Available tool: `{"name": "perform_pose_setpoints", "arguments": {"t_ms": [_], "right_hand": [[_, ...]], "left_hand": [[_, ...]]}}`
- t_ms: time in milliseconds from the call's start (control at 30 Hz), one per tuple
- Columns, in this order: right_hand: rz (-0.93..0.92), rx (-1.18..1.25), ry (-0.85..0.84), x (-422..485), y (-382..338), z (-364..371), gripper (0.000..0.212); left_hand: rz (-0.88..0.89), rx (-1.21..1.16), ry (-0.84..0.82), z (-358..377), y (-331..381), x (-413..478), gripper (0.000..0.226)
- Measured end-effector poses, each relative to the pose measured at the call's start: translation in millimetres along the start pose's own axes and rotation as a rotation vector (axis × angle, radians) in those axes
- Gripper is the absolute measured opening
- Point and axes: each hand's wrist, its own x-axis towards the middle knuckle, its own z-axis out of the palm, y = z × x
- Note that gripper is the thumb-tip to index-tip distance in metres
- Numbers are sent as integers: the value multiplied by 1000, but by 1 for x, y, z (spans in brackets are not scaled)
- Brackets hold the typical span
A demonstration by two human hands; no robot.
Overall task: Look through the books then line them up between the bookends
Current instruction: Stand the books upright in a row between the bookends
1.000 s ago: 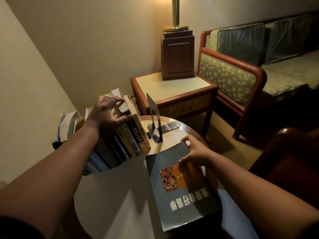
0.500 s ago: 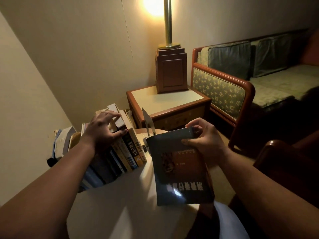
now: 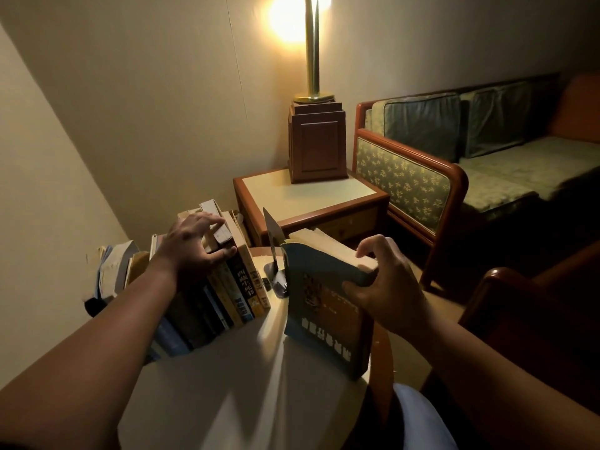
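A row of several books [image 3: 237, 284] leans leftward on the round pale table [image 3: 227, 384]. My left hand [image 3: 194, 245] rests on top of the row, fingers curled over the spines and thumb against one book. A dark metal bookend [image 3: 272, 241] stands upright just right of the row. My right hand [image 3: 380, 284] grips a blue-covered book [image 3: 321, 306] by its upper right edge, thumb on the cover and fingers over the page block. That book stands tilted on its lower edge, right of the bookend.
A wooden side table [image 3: 311, 196] carrying a brass lamp on a wooden box [image 3: 316, 141] stands behind the round table. A green-cushioned sofa [image 3: 454, 164] runs along the right. A dark wooden chair arm [image 3: 519, 287] sits near right. More books and papers [image 3: 113, 267] lie left of the row.
My right hand lifted the blue book from lying flat on the table up to a tilted standing position. The left hand stayed on the row of books.
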Motion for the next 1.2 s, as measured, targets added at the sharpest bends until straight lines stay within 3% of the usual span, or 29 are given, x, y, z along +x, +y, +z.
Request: {"name": "perform_pose_setpoints", "arguments": {"t_ms": [200, 367, 533, 633, 767, 867, 1200], "right_hand": [[167, -302, -541, 26, -28, -22, 81], [251, -404, -838, 63, -44, -16, 85], [224, -463, -915, 90, -34, -2, 49], [301, -477, -934, 98, -28, 0, 36], [559, -231, -1035, 107, -24, -4, 55], [652, -109, -1068, 104, -23, -4, 66], [575, 16, -848, 71, -22, -4, 50]], "left_hand": [[-6, 2, -1, 1, -1, 1, 86], [-31, 14, -20, 1, 0, 0, 85], [-38, 21, -25, -1, 2, -1, 89], [-45, 21, -27, -1, 4, -1, 90], [-45, 23, -40, -2, 3, -1, 90], [-54, 31, -43, -2, 4, -1, 91], [-62, 32, -57, -2, 4, -2, 88]]}}
